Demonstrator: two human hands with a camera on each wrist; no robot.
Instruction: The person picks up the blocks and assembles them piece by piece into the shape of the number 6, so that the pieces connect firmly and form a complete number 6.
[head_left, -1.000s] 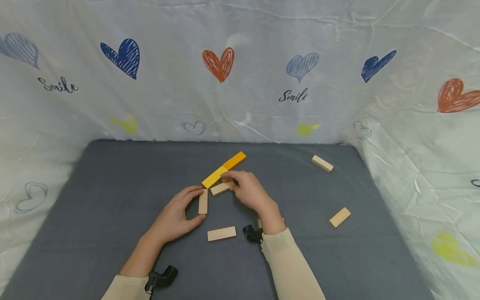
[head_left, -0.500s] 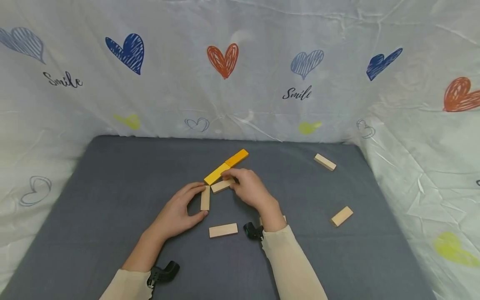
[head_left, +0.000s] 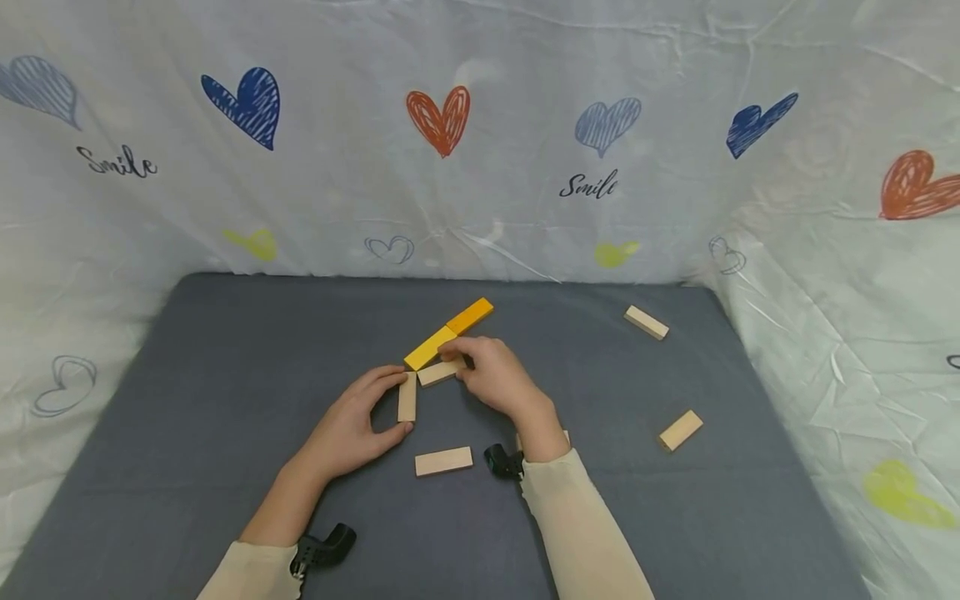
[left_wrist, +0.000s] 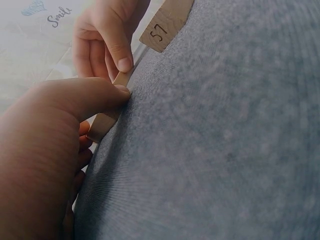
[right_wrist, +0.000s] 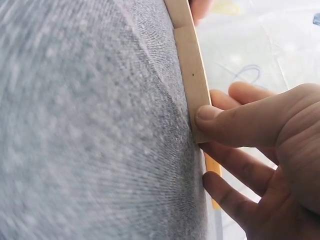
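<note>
My left hand [head_left: 356, 429] holds a plain wooden block [head_left: 407, 398] by its two ends, between thumb and fingers. To its right, my right hand [head_left: 495, 375] pinches the end of a second plain block [head_left: 437, 372]. The two plain blocks meet or nearly meet at a corner; in the right wrist view the pinched block [right_wrist: 192, 75] appears end to end with the other. Just behind them lie a yellow block [head_left: 431, 348] and an orange block [head_left: 470, 317], end to end in a slanting line. My right fingertips partly cover the yellow block.
A loose plain block [head_left: 444, 462] lies in front of the hands. Another [head_left: 566, 437] is mostly hidden under the right wrist. Two more plain blocks, one far right [head_left: 647, 322] and one nearer [head_left: 681, 431], lie on the grey cloth [head_left: 600, 533]. A heart-printed curtain [head_left: 510, 208] stands behind.
The plain block in my right hand has shifted slightly left, narrowing the gap to the block in my left hand. The left hand stays nearly in place; the head view shifts slightly.
</note>
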